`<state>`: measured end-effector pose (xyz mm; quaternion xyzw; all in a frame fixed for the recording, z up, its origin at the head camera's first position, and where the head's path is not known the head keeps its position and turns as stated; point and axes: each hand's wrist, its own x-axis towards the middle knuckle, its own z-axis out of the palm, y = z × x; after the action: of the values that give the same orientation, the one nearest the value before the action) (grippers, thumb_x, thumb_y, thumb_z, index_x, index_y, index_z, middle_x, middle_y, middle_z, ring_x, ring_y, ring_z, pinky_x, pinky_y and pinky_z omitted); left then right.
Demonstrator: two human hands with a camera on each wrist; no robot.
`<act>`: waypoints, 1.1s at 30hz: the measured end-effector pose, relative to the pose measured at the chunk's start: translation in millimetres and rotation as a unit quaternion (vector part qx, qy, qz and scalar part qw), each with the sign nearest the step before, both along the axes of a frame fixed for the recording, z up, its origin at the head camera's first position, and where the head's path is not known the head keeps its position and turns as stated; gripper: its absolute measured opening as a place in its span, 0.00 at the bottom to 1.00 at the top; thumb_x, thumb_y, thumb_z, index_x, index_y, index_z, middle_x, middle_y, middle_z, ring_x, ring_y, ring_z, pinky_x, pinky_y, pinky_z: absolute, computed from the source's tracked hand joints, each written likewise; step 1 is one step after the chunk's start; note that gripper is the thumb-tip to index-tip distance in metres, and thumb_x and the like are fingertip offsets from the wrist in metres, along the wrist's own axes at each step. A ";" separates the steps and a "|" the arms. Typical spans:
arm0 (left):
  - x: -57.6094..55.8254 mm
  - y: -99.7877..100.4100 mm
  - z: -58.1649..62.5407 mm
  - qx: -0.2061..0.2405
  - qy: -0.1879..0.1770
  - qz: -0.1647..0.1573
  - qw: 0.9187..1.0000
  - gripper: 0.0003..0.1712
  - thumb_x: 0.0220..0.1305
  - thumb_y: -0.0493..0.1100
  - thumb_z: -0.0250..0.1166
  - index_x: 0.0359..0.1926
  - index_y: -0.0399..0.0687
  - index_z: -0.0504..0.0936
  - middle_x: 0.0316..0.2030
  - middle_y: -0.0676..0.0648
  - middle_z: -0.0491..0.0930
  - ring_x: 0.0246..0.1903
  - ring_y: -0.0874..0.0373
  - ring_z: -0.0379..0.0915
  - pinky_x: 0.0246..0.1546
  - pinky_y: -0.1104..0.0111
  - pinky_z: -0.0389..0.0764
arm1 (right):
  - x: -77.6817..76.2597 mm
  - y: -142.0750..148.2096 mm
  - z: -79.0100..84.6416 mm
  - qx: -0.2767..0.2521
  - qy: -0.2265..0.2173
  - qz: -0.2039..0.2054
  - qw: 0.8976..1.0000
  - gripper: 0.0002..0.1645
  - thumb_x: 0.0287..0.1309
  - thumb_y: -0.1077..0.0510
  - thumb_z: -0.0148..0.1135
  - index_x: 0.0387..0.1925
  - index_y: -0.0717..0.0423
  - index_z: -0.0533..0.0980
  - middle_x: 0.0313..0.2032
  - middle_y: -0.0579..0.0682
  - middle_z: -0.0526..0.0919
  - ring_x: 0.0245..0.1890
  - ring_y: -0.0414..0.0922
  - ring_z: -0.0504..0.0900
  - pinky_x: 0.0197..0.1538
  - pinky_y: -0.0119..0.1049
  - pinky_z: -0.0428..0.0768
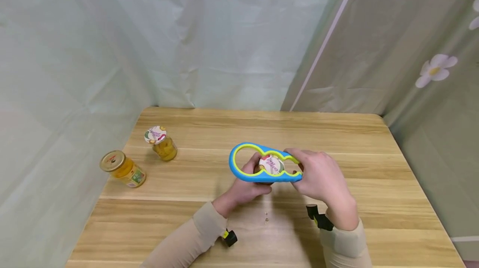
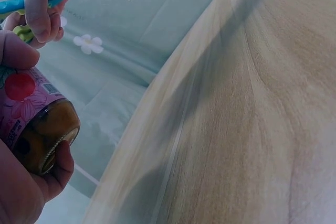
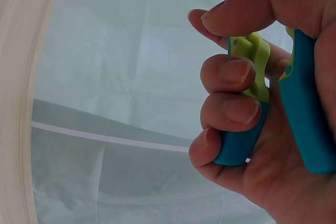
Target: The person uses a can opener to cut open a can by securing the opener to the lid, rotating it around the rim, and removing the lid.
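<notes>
My left hand [image 1: 245, 189] grips a small glass jar [image 2: 52, 124] with a pink fruit label, holding it up off the table. Its printed white lid [image 1: 272, 165] shows through the opening of a blue and yellow-green jar opener [image 1: 243, 173]. The fingers of my right hand [image 1: 322, 174] curl round the opener's two handles, as the right wrist view shows with the blue handle [image 3: 242, 135] under the fingertips. The opener's scalloped inner edges lie at either side of the lid.
Two more jars with yellow contents stand at the table's left: one with a printed lid [image 1: 155, 135], one with a gold lid [image 1: 113, 161]. Small drops [image 1: 266, 219] lie on the wooden table [image 1: 194, 135] near the front. A pale curtain [image 1: 224, 43] hangs behind.
</notes>
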<state>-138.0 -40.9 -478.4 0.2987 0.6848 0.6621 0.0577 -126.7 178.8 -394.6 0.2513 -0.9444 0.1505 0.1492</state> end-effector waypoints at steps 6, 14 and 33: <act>-3.5 -1.7 -13.2 -0.045 -0.020 -0.009 0.999 0.46 0.44 0.29 0.72 0.65 0.45 0.62 0.56 0.47 0.73 0.53 0.58 0.70 0.58 0.63 0.74 | 0.1 1.7 2.2 0.004 -0.006 0.007 1.000 0.33 0.32 0.57 0.64 0.49 0.36 0.79 0.15 0.34 0.64 0.14 0.37 0.61 0.17 0.34 0.61; -4.6 -5.2 -9.0 -0.060 -0.002 -0.042 0.997 0.45 0.48 0.33 0.74 0.66 0.45 0.63 0.59 0.47 0.72 0.56 0.58 0.69 0.63 0.59 0.71 | 1.6 4.0 3.4 0.001 -0.004 0.017 1.000 0.33 0.32 0.56 0.66 0.50 0.35 0.80 0.16 0.33 0.64 0.14 0.36 0.62 0.17 0.34 0.62; -5.6 -11.9 -10.9 -0.064 -0.044 -0.126 0.989 0.41 0.51 0.35 0.74 0.65 0.48 0.65 0.55 0.50 0.76 0.50 0.57 0.72 0.57 0.64 0.76 | 5.9 6.7 4.8 -0.025 -0.027 0.051 0.998 0.32 0.35 0.59 0.65 0.48 0.32 0.80 0.18 0.29 0.67 0.15 0.34 0.63 0.17 0.33 0.64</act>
<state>-143.5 -52.8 -489.3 0.3486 0.6798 0.6167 0.1898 -120.7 185.5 -389.8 0.2915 -0.9299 0.1883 0.1219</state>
